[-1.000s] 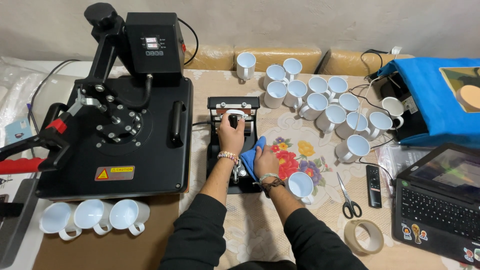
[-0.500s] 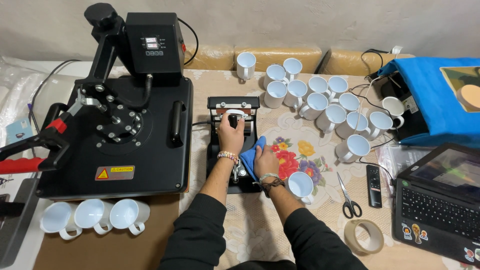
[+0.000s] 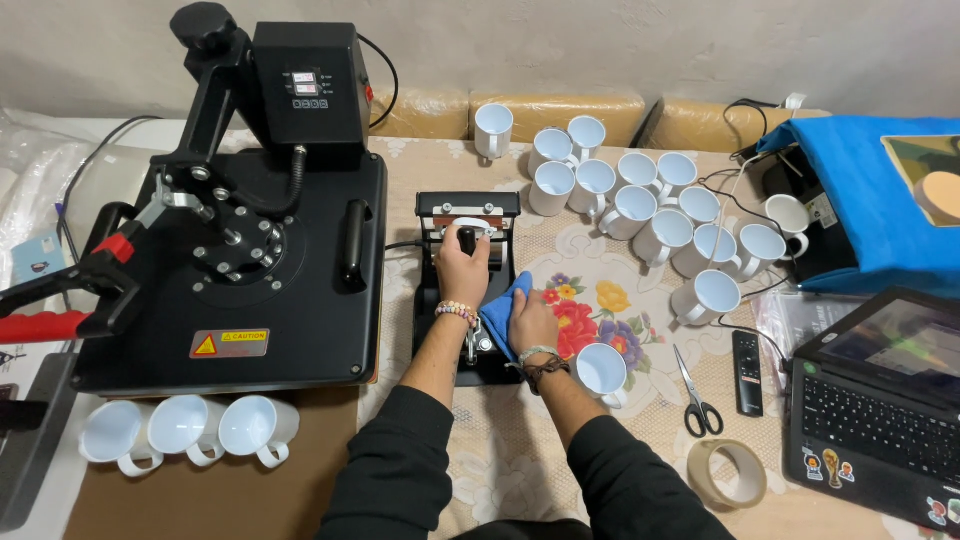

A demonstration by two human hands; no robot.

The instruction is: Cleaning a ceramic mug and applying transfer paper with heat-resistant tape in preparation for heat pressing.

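A small black mug press (image 3: 466, 205) stands on the table in front of me. My left hand (image 3: 463, 268) is closed around its black lever handle. Beside it, my right hand (image 3: 531, 322) presses a blue cloth (image 3: 502, 306) against the press's right side. One white mug (image 3: 601, 371) stands just right of my right wrist.
A large black heat press (image 3: 235, 240) fills the left, with three white mugs (image 3: 185, 428) lying before it. Several white mugs (image 3: 640, 205) stand at the back right. Scissors (image 3: 698, 396), a remote (image 3: 747, 372), a tape roll (image 3: 727, 472), a laptop (image 3: 880, 400) and blue fabric (image 3: 860, 200) lie to the right.
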